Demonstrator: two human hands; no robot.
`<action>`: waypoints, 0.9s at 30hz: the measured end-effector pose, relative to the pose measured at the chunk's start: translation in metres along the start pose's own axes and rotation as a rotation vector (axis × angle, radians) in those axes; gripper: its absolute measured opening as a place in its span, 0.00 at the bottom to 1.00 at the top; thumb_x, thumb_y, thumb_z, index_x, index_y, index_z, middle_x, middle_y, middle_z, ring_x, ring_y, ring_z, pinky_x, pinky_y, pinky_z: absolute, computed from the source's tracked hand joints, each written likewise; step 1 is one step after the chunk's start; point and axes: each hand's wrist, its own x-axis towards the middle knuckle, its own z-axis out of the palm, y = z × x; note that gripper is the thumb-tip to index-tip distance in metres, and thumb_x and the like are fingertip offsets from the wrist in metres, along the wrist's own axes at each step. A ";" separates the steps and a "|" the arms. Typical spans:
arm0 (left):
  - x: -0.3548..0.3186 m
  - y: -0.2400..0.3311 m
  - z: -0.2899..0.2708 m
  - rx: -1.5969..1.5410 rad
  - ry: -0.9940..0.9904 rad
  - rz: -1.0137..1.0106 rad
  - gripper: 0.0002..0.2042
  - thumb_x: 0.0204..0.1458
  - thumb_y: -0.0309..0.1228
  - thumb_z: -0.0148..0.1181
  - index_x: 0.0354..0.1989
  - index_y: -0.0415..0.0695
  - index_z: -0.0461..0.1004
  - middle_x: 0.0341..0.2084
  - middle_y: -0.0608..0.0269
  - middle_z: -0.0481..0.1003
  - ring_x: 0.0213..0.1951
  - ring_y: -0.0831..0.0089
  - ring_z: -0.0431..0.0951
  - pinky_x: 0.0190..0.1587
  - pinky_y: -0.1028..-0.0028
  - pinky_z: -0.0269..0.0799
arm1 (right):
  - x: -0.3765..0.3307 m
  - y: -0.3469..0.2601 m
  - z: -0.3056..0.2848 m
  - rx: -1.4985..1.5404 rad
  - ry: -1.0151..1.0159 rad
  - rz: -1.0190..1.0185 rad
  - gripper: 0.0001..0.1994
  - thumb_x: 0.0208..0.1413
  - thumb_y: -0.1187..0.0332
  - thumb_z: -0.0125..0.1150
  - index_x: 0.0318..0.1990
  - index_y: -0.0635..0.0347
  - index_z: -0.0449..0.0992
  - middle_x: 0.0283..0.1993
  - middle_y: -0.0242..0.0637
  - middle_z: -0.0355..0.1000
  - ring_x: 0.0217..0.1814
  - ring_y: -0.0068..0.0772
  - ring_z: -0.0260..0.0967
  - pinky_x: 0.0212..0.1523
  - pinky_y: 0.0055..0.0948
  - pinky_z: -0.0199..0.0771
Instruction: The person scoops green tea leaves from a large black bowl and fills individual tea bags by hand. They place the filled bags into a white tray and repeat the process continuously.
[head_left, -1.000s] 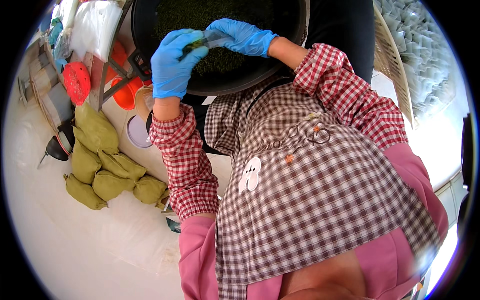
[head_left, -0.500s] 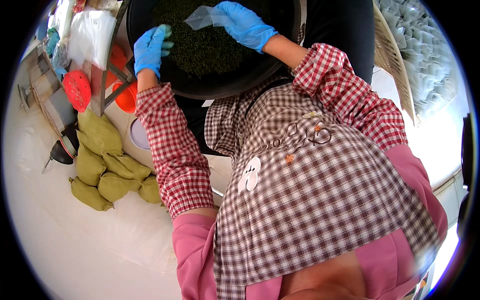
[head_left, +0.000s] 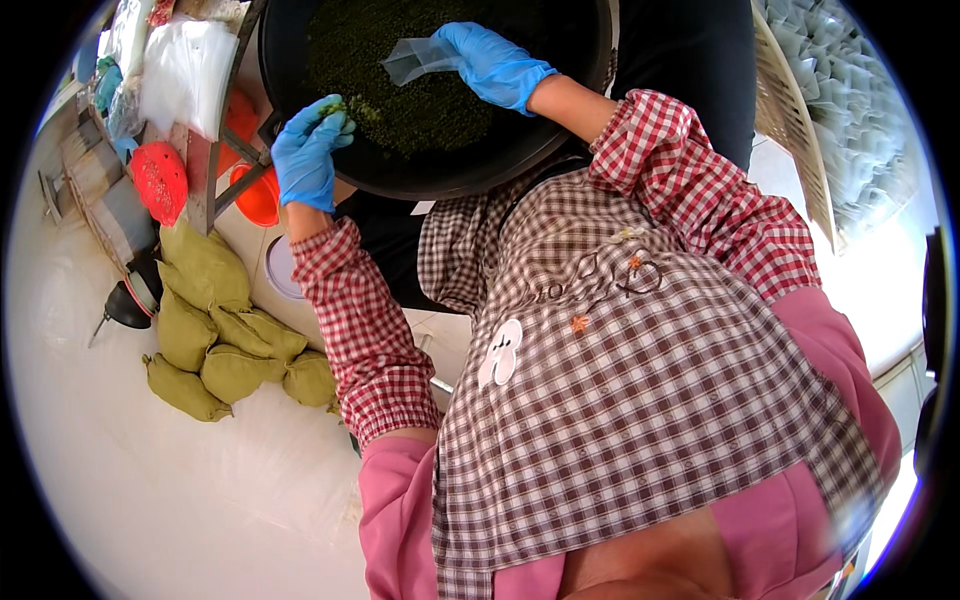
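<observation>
A wide black basin (head_left: 440, 184) sits over my lap, holding a heap of small dark green plant bits (head_left: 400, 105). In a blue glove, my right hand (head_left: 490, 68) grips a small clear plastic bag (head_left: 418, 60) above the heap, its free end pointing left. My left hand (head_left: 312, 150), gloved the same way, is closed at the basin's left rim. Between its fingertips shows a pinch of green plant bits (head_left: 335, 107).
At the left, a stack of clear plastic bags (head_left: 188, 75) lies on a stand beside a red cloth-like piece (head_left: 158, 182). Olive filled sacks (head_left: 205, 265) and an orange bucket (head_left: 260, 197) are on the floor. A basket (head_left: 795, 120) of clear packets (head_left: 850, 110) stands right.
My left hand has drawn down toward the near left rim, its fingers now closed on green plant bits. My right hand has shifted slightly downward with the bag.
</observation>
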 end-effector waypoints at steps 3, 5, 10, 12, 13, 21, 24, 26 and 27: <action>-0.016 0.034 0.027 0.021 -0.005 0.172 0.13 0.46 0.19 0.61 0.42 0.37 0.76 0.33 0.61 0.76 0.32 0.75 0.77 0.35 0.80 0.73 | -0.001 -0.003 0.003 0.021 -0.076 -0.063 0.18 0.51 0.81 0.46 0.51 0.60 0.64 0.48 0.47 0.64 0.47 0.47 0.65 0.49 0.39 0.67; -0.023 0.046 0.046 0.077 -0.013 0.309 0.15 0.45 0.19 0.62 0.43 0.37 0.76 0.32 0.62 0.76 0.33 0.75 0.76 0.37 0.80 0.72 | -0.002 -0.004 0.003 0.015 -0.104 -0.123 0.19 0.52 0.81 0.45 0.53 0.58 0.63 0.50 0.46 0.63 0.50 0.46 0.64 0.51 0.39 0.67; -0.031 0.059 0.057 0.512 -0.001 0.415 0.24 0.41 0.24 0.67 0.50 0.42 0.72 0.36 0.65 0.73 0.36 0.77 0.73 0.38 0.79 0.71 | -0.006 -0.011 0.000 0.252 -0.170 -0.175 0.20 0.55 0.78 0.47 0.56 0.57 0.61 0.52 0.46 0.62 0.54 0.45 0.63 0.56 0.39 0.65; -0.029 0.056 0.056 0.328 0.118 0.248 0.23 0.41 0.30 0.68 0.49 0.42 0.72 0.37 0.61 0.73 0.33 0.76 0.73 0.33 0.78 0.72 | -0.007 -0.017 0.000 0.181 -0.097 -0.273 0.20 0.51 0.79 0.49 0.54 0.59 0.62 0.48 0.48 0.63 0.50 0.48 0.64 0.53 0.40 0.66; -0.028 0.053 0.055 0.326 0.030 0.164 0.21 0.42 0.30 0.68 0.46 0.41 0.73 0.36 0.61 0.74 0.32 0.76 0.74 0.32 0.77 0.72 | -0.008 -0.020 0.001 0.202 -0.088 -0.306 0.22 0.51 0.79 0.50 0.56 0.59 0.61 0.50 0.48 0.63 0.52 0.49 0.63 0.54 0.40 0.66; -0.011 0.014 0.080 0.671 0.233 0.398 0.10 0.42 0.32 0.65 0.30 0.40 0.76 0.21 0.60 0.76 0.22 0.76 0.75 0.28 0.74 0.70 | -0.008 -0.040 -0.005 0.067 0.180 -0.349 0.38 0.44 0.69 0.65 0.64 0.54 0.52 0.60 0.48 0.59 0.60 0.48 0.60 0.56 0.38 0.67; -0.024 0.034 0.076 0.591 0.167 0.211 0.11 0.44 0.32 0.65 0.33 0.39 0.76 0.23 0.60 0.77 0.24 0.76 0.76 0.28 0.75 0.71 | -0.010 -0.053 -0.017 0.007 0.168 -0.469 0.36 0.44 0.65 0.67 0.62 0.53 0.57 0.57 0.45 0.63 0.56 0.45 0.65 0.52 0.36 0.70; -0.035 0.056 0.070 0.165 -0.100 0.030 0.14 0.48 0.31 0.62 0.42 0.37 0.74 0.30 0.58 0.78 0.27 0.77 0.77 0.28 0.79 0.71 | -0.010 -0.060 -0.030 0.121 -0.034 -0.349 0.22 0.47 0.66 0.65 0.52 0.56 0.70 0.49 0.41 0.71 0.49 0.38 0.70 0.49 0.32 0.72; -0.041 0.068 0.065 0.131 -0.116 0.090 0.18 0.52 0.33 0.58 0.49 0.38 0.69 0.34 0.57 0.77 0.28 0.75 0.77 0.29 0.80 0.72 | -0.011 -0.063 -0.037 0.370 0.132 -0.265 0.18 0.48 0.67 0.64 0.48 0.57 0.73 0.46 0.39 0.72 0.46 0.36 0.71 0.48 0.31 0.72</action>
